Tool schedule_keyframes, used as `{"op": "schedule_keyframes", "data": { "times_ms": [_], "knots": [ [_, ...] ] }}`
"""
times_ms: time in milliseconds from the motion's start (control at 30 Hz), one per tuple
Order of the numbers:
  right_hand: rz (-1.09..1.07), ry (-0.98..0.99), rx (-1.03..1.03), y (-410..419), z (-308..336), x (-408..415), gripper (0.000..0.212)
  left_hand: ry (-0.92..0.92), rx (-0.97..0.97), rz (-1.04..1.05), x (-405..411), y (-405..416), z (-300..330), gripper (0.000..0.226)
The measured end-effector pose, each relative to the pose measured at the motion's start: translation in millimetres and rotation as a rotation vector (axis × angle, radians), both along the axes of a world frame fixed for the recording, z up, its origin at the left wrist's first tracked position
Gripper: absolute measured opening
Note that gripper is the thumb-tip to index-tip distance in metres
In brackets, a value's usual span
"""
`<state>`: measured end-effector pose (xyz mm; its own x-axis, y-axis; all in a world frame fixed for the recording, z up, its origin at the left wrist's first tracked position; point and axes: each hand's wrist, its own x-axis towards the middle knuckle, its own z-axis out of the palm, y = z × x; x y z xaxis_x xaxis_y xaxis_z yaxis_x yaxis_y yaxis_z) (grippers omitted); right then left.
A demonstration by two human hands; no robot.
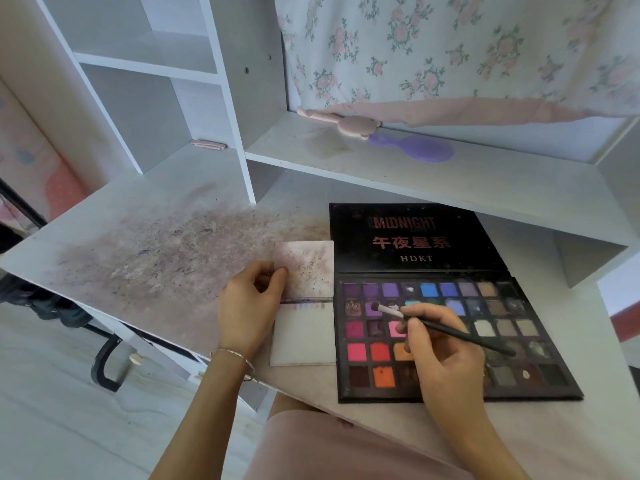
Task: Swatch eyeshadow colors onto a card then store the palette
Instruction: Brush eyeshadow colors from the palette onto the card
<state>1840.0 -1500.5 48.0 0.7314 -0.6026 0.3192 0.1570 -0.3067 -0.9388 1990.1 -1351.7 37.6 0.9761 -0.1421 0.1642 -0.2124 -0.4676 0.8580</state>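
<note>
The open palette (446, 337) lies flat on the counter (166, 244) at the lower right of the frame, its black lid folded back above the rows of colour. The right hand (446, 355) grips a thin brush (446, 329) near its ferrule, with the pale bristle tip resting on a purple pan toward the upper left of the tray. Just left of the palette, touching its edge, sits the card (303, 299); its upper half is speckled with powder and a dark smudged line crosses its middle, while the lower half looks nearly clean. The left hand (251, 299) pins the card's upper left corner between thumb and fingers.

From here, the likely trouble is loose powder. An overloaded brush could shed purple onto neighbouring pans or onto the clean lower half of the card on its way across. The counter to the left is already heavily dusted, so a sliding card would pick up stray colour. Pressing hard could also crumble the pan.
</note>
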Motion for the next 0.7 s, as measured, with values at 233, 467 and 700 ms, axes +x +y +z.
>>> {"op": "schedule_keyframes", "data": {
  "times_ms": [233, 467, 700],
  "knots": [
    [0.007, 0.012, -0.128, -9.0, 3.7, 11.3, 0.02, 0.0, -0.015, -0.006, -4.7, 4.1, 0.4, 0.006],
    [0.094, 0.13, -0.18, -15.8, -1.0, 21.9, 0.026, 0.005, -0.035, -0.065, -5.4, 10.0, 0.6, 0.007],
    [0.112, 0.18, -0.152, -25.9, -1.5, 37.0, 0.027, 0.002, -0.037, -0.112, -3.2, 17.0, -0.8, 0.01]
  ]
}}
